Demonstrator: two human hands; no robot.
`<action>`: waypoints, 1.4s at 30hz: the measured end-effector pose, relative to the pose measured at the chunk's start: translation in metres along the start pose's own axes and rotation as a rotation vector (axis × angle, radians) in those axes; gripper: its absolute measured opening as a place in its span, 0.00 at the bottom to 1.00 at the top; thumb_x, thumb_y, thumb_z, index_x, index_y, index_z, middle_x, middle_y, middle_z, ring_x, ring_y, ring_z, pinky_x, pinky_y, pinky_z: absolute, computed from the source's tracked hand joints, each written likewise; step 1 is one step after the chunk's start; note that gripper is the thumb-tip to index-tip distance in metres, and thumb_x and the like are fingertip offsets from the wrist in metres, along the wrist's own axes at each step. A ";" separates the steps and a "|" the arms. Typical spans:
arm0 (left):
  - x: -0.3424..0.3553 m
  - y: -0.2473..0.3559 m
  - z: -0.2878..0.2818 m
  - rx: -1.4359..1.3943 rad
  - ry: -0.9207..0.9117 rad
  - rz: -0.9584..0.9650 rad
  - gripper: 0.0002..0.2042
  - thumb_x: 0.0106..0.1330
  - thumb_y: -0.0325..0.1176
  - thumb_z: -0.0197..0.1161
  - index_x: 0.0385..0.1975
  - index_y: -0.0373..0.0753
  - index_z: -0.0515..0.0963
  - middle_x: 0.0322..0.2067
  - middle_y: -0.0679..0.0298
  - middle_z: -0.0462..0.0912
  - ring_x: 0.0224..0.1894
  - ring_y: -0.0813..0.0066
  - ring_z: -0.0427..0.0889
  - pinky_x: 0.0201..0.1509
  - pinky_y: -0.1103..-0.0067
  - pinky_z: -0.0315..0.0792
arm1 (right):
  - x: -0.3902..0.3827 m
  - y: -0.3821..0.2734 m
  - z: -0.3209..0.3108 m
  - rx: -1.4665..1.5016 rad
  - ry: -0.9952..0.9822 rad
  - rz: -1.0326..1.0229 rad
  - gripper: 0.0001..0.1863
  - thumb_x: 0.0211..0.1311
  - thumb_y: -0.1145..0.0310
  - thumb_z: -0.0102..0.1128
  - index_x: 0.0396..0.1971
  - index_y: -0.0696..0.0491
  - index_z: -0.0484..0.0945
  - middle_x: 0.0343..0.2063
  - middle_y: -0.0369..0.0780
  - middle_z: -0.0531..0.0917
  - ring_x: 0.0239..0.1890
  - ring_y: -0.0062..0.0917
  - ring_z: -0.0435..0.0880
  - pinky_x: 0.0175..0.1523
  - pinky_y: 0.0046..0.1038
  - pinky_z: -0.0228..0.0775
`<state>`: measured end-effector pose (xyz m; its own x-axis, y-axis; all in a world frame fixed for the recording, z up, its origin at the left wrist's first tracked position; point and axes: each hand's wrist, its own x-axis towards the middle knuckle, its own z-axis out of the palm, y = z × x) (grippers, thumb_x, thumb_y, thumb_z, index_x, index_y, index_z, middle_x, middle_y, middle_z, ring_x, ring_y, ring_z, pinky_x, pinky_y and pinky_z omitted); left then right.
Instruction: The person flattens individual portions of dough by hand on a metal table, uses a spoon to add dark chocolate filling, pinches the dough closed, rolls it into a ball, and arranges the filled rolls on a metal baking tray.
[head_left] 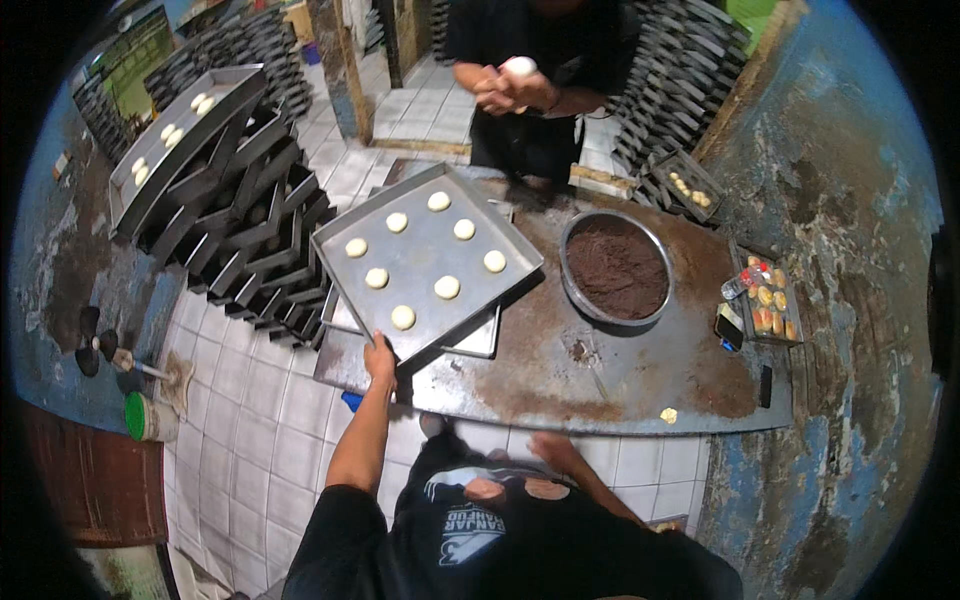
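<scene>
the left hand (379, 360) pinches the near corner of a metal tray (418, 255) over the left of the worktop (530, 370); i cannot tell if the right hand (555, 452) is spread or curled. the tray looks stiff, its dough balls (376, 278) soft, so opposite rims should hold best. pale lettering marks the black shirt (425, 535).

Tabletop (530, 365) passable between dough tray (420, 254) and bowl (620, 322) — pastry tray (778, 339) obstructs right edge.

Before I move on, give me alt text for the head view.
A person's left hand holds a tray of eight dough balls over a table, left of a bowl of brown crumbly mix; a co-worker stands opposite.
</scene>
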<state>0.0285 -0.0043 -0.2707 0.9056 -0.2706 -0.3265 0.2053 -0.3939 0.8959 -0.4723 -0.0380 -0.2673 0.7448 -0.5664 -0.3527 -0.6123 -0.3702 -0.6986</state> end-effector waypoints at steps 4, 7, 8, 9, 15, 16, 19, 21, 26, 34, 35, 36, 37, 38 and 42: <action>-0.016 0.014 0.014 0.072 -0.027 0.022 0.33 0.73 0.54 0.53 0.53 0.20 0.75 0.51 0.33 0.79 0.57 0.39 0.78 0.62 0.60 0.68 | -0.069 0.059 0.025 0.472 0.060 0.210 0.27 0.70 0.51 0.59 0.55 0.60 0.77 0.45 0.46 0.85 0.49 0.35 0.85 0.56 0.34 0.74; -0.001 0.002 0.007 0.062 -0.013 0.018 0.32 0.73 0.51 0.52 0.53 0.18 0.73 0.52 0.32 0.78 0.59 0.38 0.76 0.65 0.60 0.67 | -0.076 0.072 0.035 0.531 0.108 0.292 0.28 0.67 0.54 0.64 0.57 0.61 0.77 0.42 0.44 0.87 0.43 0.25 0.86 0.52 0.29 0.76; 0.003 0.002 0.002 0.126 -0.006 0.044 0.32 0.73 0.50 0.52 0.54 0.17 0.73 0.53 0.32 0.78 0.60 0.38 0.75 0.66 0.61 0.66 | -0.066 0.077 0.036 0.363 0.134 0.264 0.27 0.67 0.54 0.64 0.56 0.61 0.78 0.41 0.43 0.87 0.43 0.25 0.86 0.52 0.28 0.76; -0.008 0.010 0.012 0.192 -0.022 0.055 0.32 0.73 0.49 0.52 0.55 0.16 0.72 0.54 0.31 0.77 0.61 0.37 0.75 0.66 0.61 0.66 | -0.065 0.081 0.037 0.189 0.164 0.257 0.27 0.68 0.54 0.64 0.56 0.61 0.78 0.41 0.43 0.87 0.42 0.24 0.85 0.51 0.28 0.76; -0.035 0.031 -0.003 0.216 -0.030 0.111 0.28 0.73 0.48 0.54 0.54 0.23 0.74 0.51 0.33 0.79 0.57 0.37 0.77 0.63 0.59 0.68 | -0.005 0.036 0.006 0.276 0.167 0.180 0.27 0.68 0.55 0.63 0.56 0.62 0.78 0.41 0.42 0.87 0.44 0.24 0.84 0.51 0.28 0.74; -0.041 0.036 -0.002 0.199 -0.057 0.108 0.28 0.73 0.48 0.54 0.53 0.23 0.74 0.50 0.33 0.79 0.57 0.37 0.78 0.63 0.59 0.69 | 0.001 0.028 0.002 0.267 0.147 0.217 0.27 0.68 0.54 0.63 0.57 0.61 0.78 0.42 0.43 0.87 0.45 0.26 0.84 0.52 0.29 0.74; -0.031 0.022 -0.006 0.134 -0.079 0.095 0.27 0.73 0.48 0.55 0.54 0.24 0.72 0.48 0.32 0.80 0.54 0.37 0.79 0.61 0.59 0.70 | 0.031 -0.005 -0.011 0.157 0.077 0.241 0.28 0.68 0.53 0.62 0.58 0.60 0.78 0.45 0.48 0.87 0.48 0.32 0.85 0.54 0.31 0.74; -0.045 0.038 -0.004 0.071 -0.087 0.094 0.27 0.73 0.47 0.54 0.55 0.23 0.71 0.48 0.32 0.80 0.54 0.37 0.79 0.60 0.59 0.70 | 0.041 -0.058 -0.033 0.003 0.044 0.200 0.28 0.68 0.52 0.61 0.58 0.59 0.78 0.46 0.51 0.86 0.50 0.37 0.85 0.55 0.34 0.74; -0.053 0.051 -0.001 -0.044 -0.061 0.010 0.25 0.73 0.45 0.54 0.56 0.26 0.70 0.44 0.40 0.81 0.49 0.47 0.80 0.55 0.63 0.71 | 0.088 -0.135 -0.056 0.036 -0.076 0.135 0.24 0.72 0.54 0.58 0.56 0.57 0.80 0.50 0.48 0.86 0.52 0.37 0.85 0.57 0.33 0.74; -0.040 0.027 -0.002 -0.045 -0.175 0.007 0.30 0.74 0.46 0.56 0.61 0.21 0.63 0.50 0.34 0.78 0.54 0.40 0.78 0.59 0.59 0.69 | 0.226 -0.229 -0.093 0.171 -0.044 0.116 0.21 0.75 0.56 0.55 0.55 0.56 0.81 0.47 0.42 0.87 0.51 0.27 0.84 0.59 0.30 0.72; -0.040 0.032 -0.003 -0.092 -0.190 -0.052 0.31 0.74 0.46 0.56 0.61 0.21 0.62 0.50 0.34 0.78 0.55 0.40 0.78 0.59 0.59 0.69 | 0.244 -0.234 -0.096 0.139 -0.015 0.074 0.21 0.74 0.55 0.55 0.55 0.55 0.81 0.48 0.43 0.87 0.51 0.30 0.84 0.59 0.31 0.73; -0.040 0.032 -0.004 -0.140 -0.200 -0.107 0.31 0.75 0.47 0.56 0.61 0.20 0.62 0.50 0.33 0.78 0.55 0.40 0.77 0.60 0.59 0.68 | 0.264 -0.246 -0.100 0.132 0.050 0.047 0.20 0.74 0.56 0.55 0.55 0.55 0.82 0.48 0.44 0.87 0.51 0.30 0.84 0.59 0.31 0.73; -0.042 0.046 -0.008 -0.097 -0.178 -0.112 0.32 0.75 0.47 0.55 0.61 0.19 0.61 0.50 0.32 0.77 0.56 0.39 0.77 0.61 0.59 0.68 | 0.285 -0.261 -0.107 0.123 0.113 0.017 0.20 0.74 0.57 0.55 0.54 0.56 0.82 0.48 0.45 0.87 0.51 0.31 0.84 0.58 0.31 0.73; -0.044 0.061 -0.013 -0.053 -0.159 -0.117 0.33 0.75 0.47 0.55 0.62 0.18 0.60 0.51 0.32 0.76 0.57 0.39 0.76 0.62 0.59 0.67 | 0.304 -0.279 -0.115 0.081 0.178 0.015 0.19 0.74 0.58 0.55 0.53 0.56 0.82 0.48 0.46 0.86 0.51 0.32 0.84 0.59 0.31 0.72; -0.040 -0.006 0.003 0.043 -0.143 0.145 0.33 0.75 0.47 0.55 0.63 0.19 0.59 0.54 0.31 0.74 0.58 0.38 0.76 0.62 0.59 0.68 | 0.356 -0.319 -0.113 0.064 0.286 -0.132 0.17 0.75 0.61 0.53 0.50 0.58 0.83 0.48 0.49 0.86 0.51 0.36 0.84 0.58 0.33 0.73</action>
<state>-0.0107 0.0061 -0.2639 0.8622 -0.4478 -0.2366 0.0574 -0.3777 0.9241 -0.0420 -0.2045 -0.1002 0.7061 -0.7043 -0.0735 -0.4910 -0.4121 -0.7675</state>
